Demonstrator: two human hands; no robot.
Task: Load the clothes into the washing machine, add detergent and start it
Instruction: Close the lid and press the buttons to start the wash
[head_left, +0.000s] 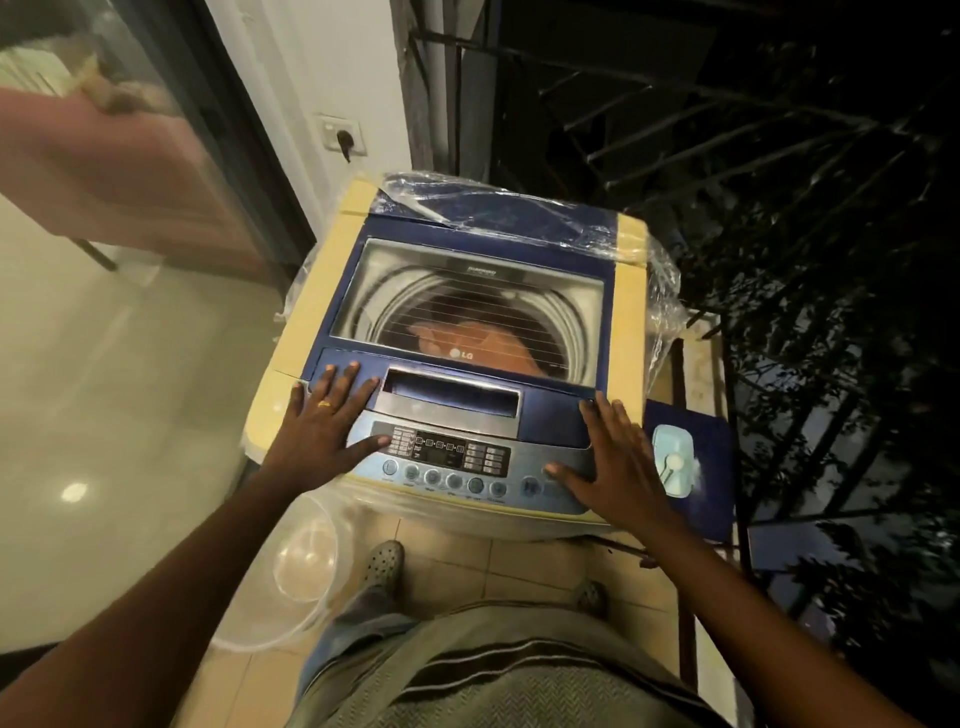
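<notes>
Two flat hands on a closed lid, and the load was already in the drum

From the head camera, the left hand (324, 415) lay spread and empty on the lid's front edge, the right hand (613, 457) splayed, holding nothing, over the control panel (447, 460) of the washing machine (467, 364); orange clothes (483, 338) sat in the drum under the glass lid (363, 280), so loading looked finished, and next came a precise press on the right button, detergent unconfirmed; tiled balcony floor, clear tub (306, 566) at the feet, blue stool (691, 467) beside, dark railing beyond
</notes>
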